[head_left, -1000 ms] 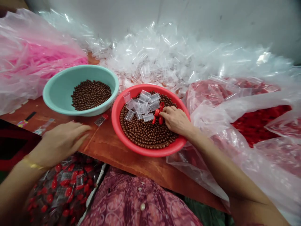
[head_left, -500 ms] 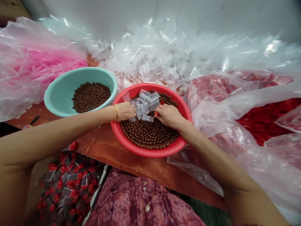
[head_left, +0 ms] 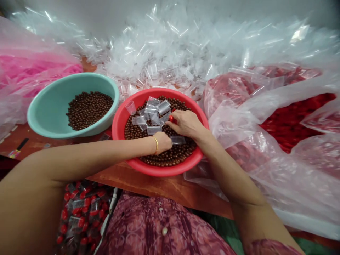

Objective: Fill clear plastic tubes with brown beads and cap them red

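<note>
My left hand, with a gold bangle at the wrist, is closed on a clear plastic tube. The tube lies sideways against small round brown balls in a red basin. Just above it, my right hand has its fingers curled around a red cap; a second bit of red shows by the fingers. Several more clear tubes lie loose on the balls, left of my right hand. One clear cup leans near the basin's left rim.
A turquoise basin with more brown balls stands to the left. Clear tubes are heaped along the back. An open plastic bag of red pieces lies right, pink pieces left. Red-capped tubes fill a container below the table edge.
My left hand has moved from the tubes' left side toward the basin's near middle and now has a tube. My right hand stays at the right side with red in its fingers. The view has shifted.
</note>
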Tool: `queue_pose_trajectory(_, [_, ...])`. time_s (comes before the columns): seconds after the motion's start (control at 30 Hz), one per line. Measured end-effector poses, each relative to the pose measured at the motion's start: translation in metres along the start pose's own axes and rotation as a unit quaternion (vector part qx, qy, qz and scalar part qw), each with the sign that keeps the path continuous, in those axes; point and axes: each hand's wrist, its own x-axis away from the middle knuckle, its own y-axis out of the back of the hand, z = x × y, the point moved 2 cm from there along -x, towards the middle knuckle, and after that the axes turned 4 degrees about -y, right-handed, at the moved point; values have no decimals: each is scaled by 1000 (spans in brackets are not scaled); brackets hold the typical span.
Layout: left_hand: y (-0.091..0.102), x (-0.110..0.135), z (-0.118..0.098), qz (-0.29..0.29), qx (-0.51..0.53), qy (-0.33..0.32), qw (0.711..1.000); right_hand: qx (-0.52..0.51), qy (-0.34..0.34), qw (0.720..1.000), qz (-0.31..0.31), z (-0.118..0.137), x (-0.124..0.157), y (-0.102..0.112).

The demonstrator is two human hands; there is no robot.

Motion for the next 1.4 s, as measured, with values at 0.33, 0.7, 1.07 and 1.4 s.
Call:
queue_pose_trajectory(0.33, [23, 13, 35, -96, 540, 78, 833, -318, -49, 935, -147, -16, 2, -5])
queue_pose_trajectory(0.7, [34, 51, 26, -246, 626, -11, 740, -576, -136, 797, -121, -3, 7, 7])
queue_pose_trajectory(1.07, [32, 49, 42, -405, 559, 103, 716, -41, -103, 991, 72, 6, 31, 10])
queue_pose_trajectory(1.4, [35, 52, 41, -372, 719, 59, 584, 57, 10, 968, 242, 23, 30, -5])
